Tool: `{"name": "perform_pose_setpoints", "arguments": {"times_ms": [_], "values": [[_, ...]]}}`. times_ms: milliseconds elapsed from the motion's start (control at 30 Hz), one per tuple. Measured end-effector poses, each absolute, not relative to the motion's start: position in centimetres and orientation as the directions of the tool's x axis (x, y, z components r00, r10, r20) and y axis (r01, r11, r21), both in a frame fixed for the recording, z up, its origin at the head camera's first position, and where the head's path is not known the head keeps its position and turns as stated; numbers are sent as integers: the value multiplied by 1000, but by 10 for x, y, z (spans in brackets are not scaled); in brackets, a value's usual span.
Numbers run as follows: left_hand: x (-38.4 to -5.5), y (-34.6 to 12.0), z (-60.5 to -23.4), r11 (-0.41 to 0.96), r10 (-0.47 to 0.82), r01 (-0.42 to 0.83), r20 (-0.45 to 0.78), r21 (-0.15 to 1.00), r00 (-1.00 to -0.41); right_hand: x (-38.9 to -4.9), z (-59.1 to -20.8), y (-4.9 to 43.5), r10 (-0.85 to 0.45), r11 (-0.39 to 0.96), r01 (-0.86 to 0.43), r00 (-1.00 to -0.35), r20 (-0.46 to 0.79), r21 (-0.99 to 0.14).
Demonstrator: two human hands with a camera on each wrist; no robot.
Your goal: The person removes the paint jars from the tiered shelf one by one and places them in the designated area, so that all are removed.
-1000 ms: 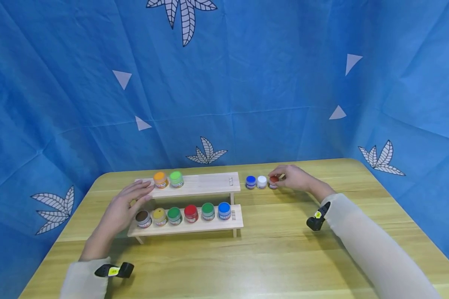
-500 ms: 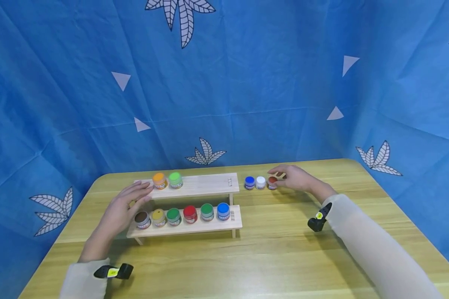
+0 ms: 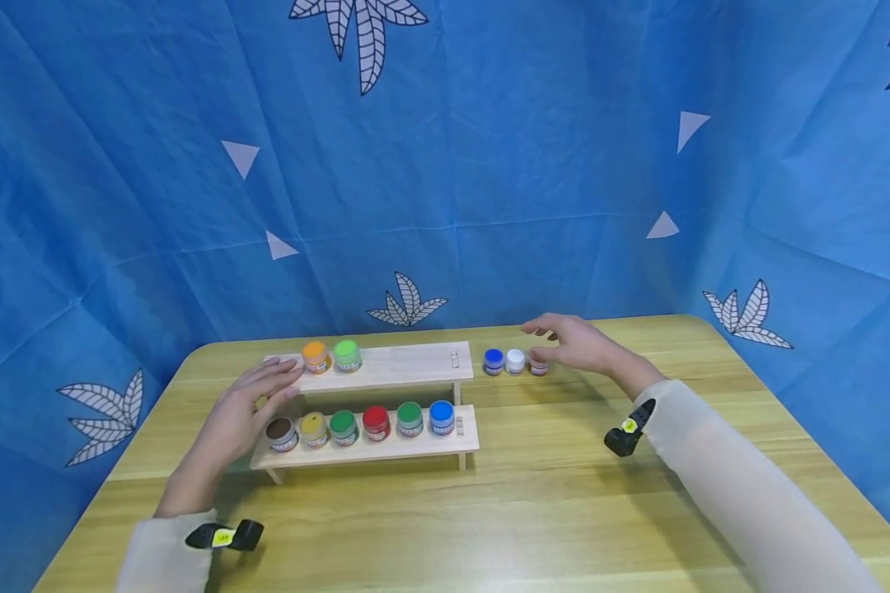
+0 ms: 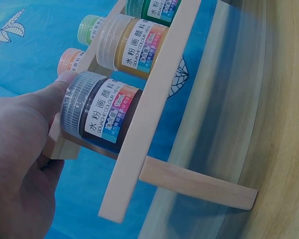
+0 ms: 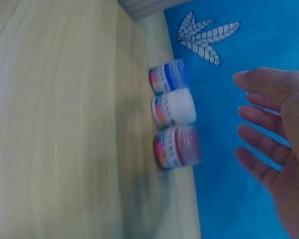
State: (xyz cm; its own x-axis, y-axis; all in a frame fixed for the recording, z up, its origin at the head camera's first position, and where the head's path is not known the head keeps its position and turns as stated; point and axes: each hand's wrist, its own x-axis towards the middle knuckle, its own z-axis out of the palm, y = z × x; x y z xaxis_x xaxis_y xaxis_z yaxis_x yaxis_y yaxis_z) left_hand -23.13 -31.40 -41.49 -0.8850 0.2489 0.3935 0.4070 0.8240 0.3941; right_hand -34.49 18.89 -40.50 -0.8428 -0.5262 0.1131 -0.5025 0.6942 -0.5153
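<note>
The left hand (image 3: 245,408) touches the rack (image 3: 411,366) at left, perhaps steadying it; whether its fingers grip, I can't tell. The right hand (image 3: 580,343), fingers loose and empty, hangs above the reddish-brown jar (image 5: 176,148), far on the desk (image 3: 534,519).

Dark brown jar (image 4: 109,112) reads 水粉画颜料, GOUACHE COLOUR, 18mL. Yellow jar (image 4: 138,46): 水粉画颜料, 18mL. Green jar (image 4: 162,9): 水粉, rest cut off. Labels on blue jar (image 5: 163,77), white jar (image 5: 173,108), red-brown jar (image 5: 175,148): too blurred.
</note>
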Motion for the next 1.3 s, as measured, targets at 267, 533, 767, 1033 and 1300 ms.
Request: {"name": "perform_pose_setpoints", "arguments": {"times_ms": [267,533,767,1033,1300], "values": [[-232,-314,-413,820,261,427,416,381,-871,-337,-388,171,-572,685,-576,-804,160,-447],[-232,-314,-413,825,258,420,408,379,-876,-329,-370,147,-604,668,-627,-771,202,-400],[-232,-315,-414,828,250,410,402,384,-881,-321,-358,123,-652,621,-682,-723,227,-387],[-233,-315,-414,826,250,409,397,388,-883,-312,-351,94,-679,589,-708,-695,236,-390],[-233,-314,-414,822,247,404,387,401,-888,-305,-341,61,-729,551,-751,-645,228,-363]]}}
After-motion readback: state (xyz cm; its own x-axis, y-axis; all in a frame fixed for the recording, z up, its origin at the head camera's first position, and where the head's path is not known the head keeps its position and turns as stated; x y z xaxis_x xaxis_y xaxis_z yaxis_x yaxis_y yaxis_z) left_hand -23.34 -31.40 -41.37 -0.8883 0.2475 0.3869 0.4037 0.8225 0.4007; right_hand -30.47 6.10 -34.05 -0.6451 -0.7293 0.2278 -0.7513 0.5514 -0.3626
